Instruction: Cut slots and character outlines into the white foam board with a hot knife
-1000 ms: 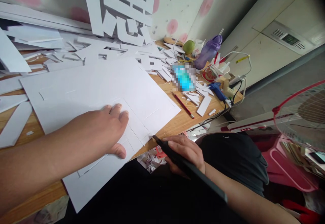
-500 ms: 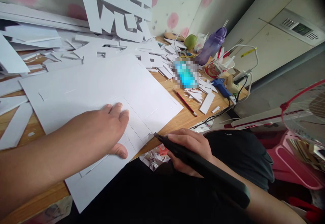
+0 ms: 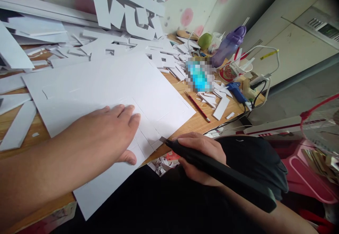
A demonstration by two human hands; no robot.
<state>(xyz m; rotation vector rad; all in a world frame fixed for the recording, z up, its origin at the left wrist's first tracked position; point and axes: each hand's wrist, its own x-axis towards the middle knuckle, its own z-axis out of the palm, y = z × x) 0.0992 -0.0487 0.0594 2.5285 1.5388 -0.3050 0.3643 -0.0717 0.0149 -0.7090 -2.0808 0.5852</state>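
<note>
My left hand [image 3: 113,131] lies flat on a large white foam board [image 3: 95,82], fingers forward and thumb apart, pressing on it with nothing in its grasp. Thin straight lines, scored or cut, run over the board near my fingertips. Wrapped round a long black-handled cutter knife [image 3: 206,163] is my right hand [image 3: 203,152], at the board's near right edge. The knife's flat metal blade [image 3: 163,140] points left and shows over the end of those lines. I cannot tell whether the blade touches the board.
White offcuts [image 3: 71,50] and cut-out shapes [image 3: 140,22] crowd the back of the wooden table. To the right lie a red pencil [image 3: 197,106], a blurred-out bright screen [image 3: 200,75], a blue glue gun [image 3: 237,92], a paper cup [image 3: 233,69] and a purple bottle [image 3: 230,46].
The view has shifted slightly, so the scene sits further right. More of the knife's blade shows, and the handle's rear end has swung rightward. My left hand keeps its place on the board.
</note>
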